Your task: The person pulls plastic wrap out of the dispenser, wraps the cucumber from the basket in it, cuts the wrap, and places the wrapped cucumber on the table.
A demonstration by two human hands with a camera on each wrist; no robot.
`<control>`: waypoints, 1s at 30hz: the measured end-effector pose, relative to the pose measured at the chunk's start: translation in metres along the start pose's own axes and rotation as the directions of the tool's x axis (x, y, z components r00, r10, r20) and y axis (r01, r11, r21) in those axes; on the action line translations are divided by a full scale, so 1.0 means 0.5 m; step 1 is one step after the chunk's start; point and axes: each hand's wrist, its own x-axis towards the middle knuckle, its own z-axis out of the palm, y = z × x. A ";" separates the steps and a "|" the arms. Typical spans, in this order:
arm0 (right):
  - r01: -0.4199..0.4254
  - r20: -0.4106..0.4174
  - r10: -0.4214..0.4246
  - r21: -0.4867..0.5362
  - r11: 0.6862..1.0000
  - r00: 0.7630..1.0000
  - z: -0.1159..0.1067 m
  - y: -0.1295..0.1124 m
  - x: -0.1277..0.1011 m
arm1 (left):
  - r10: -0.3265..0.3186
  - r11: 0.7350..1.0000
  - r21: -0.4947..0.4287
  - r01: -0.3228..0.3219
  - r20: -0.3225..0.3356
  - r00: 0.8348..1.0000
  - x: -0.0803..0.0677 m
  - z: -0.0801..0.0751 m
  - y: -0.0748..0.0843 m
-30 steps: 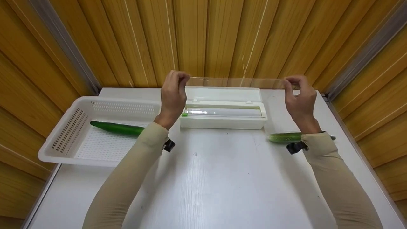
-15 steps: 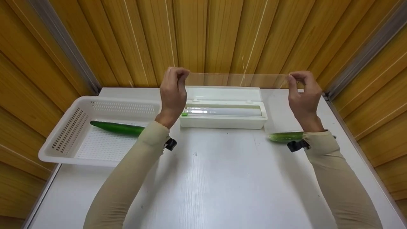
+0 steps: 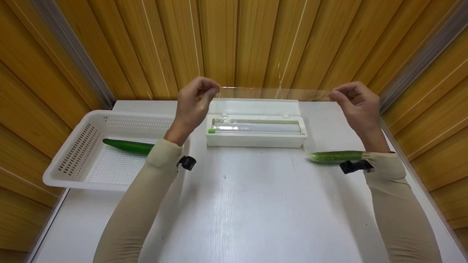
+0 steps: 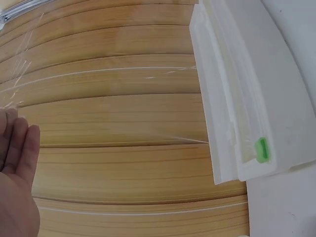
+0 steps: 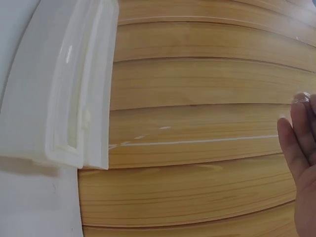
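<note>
Between my raised hands stretches a clear sheet of cling film (image 3: 276,93), its upper edge nearly level. My left hand (image 3: 193,106) pinches one corner between thumb and fingers; my right hand (image 3: 360,107) pinches the opposite corner. Below and between them sits a white cling film dispenser box (image 3: 256,141), lid (image 3: 256,107) raised at the back. Inside lies the film roll (image 3: 259,128), and a green slide cutter (image 3: 211,130) is at the left end of the front edge. In the left wrist view the film shows as faint glints beside the fingers (image 4: 29,148).
A white perforated basket (image 3: 65,179) stands at the left with a dark green cucumber (image 3: 128,146) in it, partly behind my left sleeve. Another cucumber (image 3: 332,157), lighter and shiny, lies on the white table (image 3: 248,204) under my right wrist. Wood-panelled walls (image 3: 252,44) rise behind.
Both hands first rose a little with the film. Since then they have spread farther apart, the right hand outward to the right, the left slightly to the left, still pinching the film.
</note>
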 end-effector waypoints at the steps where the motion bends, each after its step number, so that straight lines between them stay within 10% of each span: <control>1: -0.008 0.029 0.008 0.022 1.000 1.000 -0.007 -0.001 -0.001 | -0.006 1.000 -0.025 0.007 0.017 1.000 -0.002 -0.004 0.002; 9: -0.166 0.280 0.062 0.367 0.915 0.958 -0.055 -0.003 -0.011 | -0.063 0.966 -0.233 0.109 0.196 0.979 -0.025 -0.033 0.015; 15: -0.329 0.478 0.137 0.344 0.879 0.867 -0.081 0.004 -0.019 | -0.125 0.909 -0.329 0.254 0.366 0.922 -0.039 -0.044 0.016; 22: -0.414 0.671 0.069 0.370 0.832 0.738 -0.089 0.014 -0.026 | -0.196 0.831 -0.314 0.459 0.608 0.770 -0.057 -0.053 0.010; 30: -0.450 0.811 0.095 0.219 0.866 0.577 -0.080 0.015 -0.038 | -0.247 0.804 -0.191 0.562 0.753 0.609 -0.081 -0.055 0.009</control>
